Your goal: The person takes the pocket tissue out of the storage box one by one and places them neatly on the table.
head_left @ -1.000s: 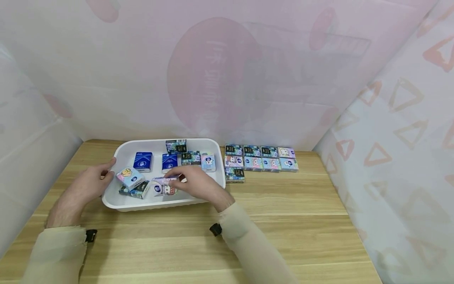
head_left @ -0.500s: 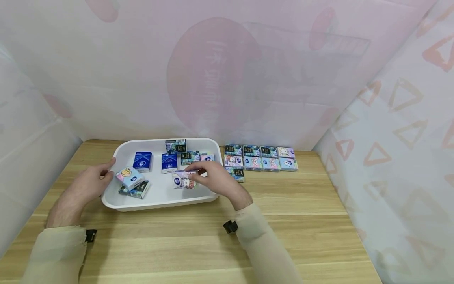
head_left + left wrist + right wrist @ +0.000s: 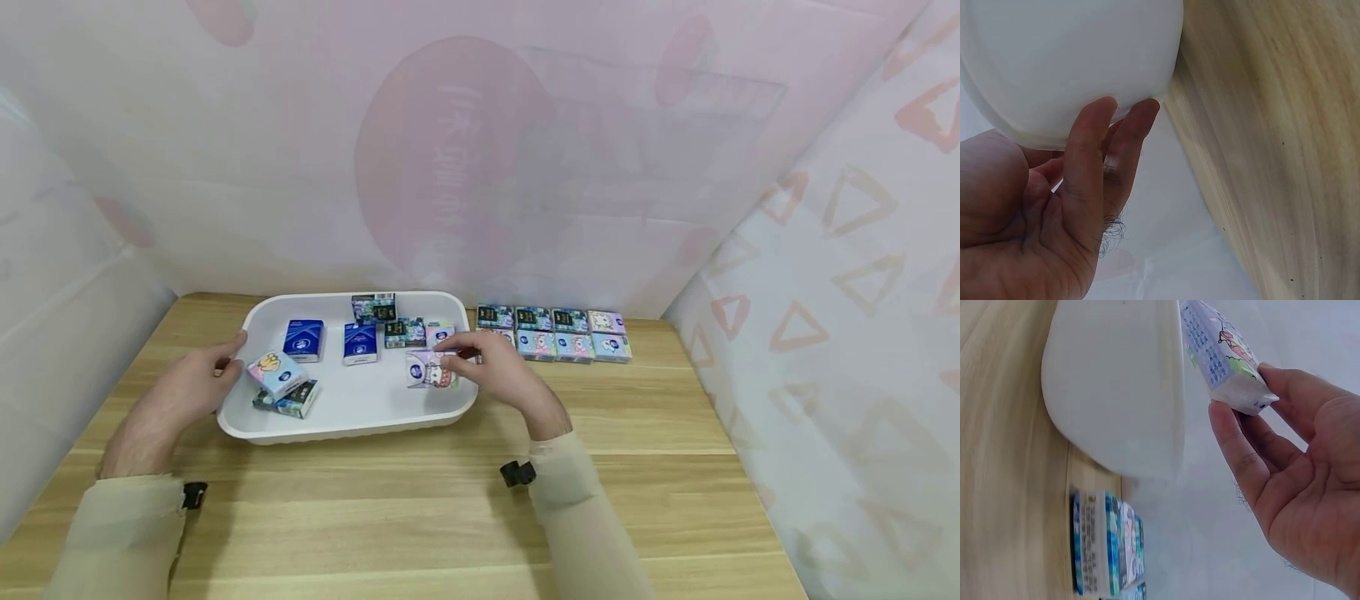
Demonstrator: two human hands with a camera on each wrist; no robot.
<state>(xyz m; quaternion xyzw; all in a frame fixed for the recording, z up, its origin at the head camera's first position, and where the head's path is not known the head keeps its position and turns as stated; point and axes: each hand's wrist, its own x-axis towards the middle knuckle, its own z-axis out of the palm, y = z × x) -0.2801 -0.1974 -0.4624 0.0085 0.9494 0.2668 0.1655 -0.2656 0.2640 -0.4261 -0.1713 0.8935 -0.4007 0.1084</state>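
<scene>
A purple tissue pack (image 3: 432, 370) with a cartoon print is pinched at its right end between the thumb and fingers of my right hand (image 3: 498, 367), over the right part of the white tray (image 3: 345, 430). In the right wrist view, that tissue pack (image 3: 1222, 353) is held above the rim. My left hand (image 3: 183, 387) grips the tray's left end, its fingertips against the outer wall in the left wrist view. Inside the tray lie blue tissue packs (image 3: 303, 341), dark floral packs (image 3: 405, 332) and a light blue cartoon pack (image 3: 277, 375) leaning on a dark one.
Right of the tray, tissue packs (image 3: 534, 319) sit side by side in rows on the wooden table (image 3: 375, 517). My right hand partly hides the row ends nearest the tray. A pale printed sheet (image 3: 600, 167) hangs behind the table, and another covers the right side.
My right hand has lifted the purple tissue pack and moved it rightward across the tray toward its right rim. My left hand stays on the tray's left end.
</scene>
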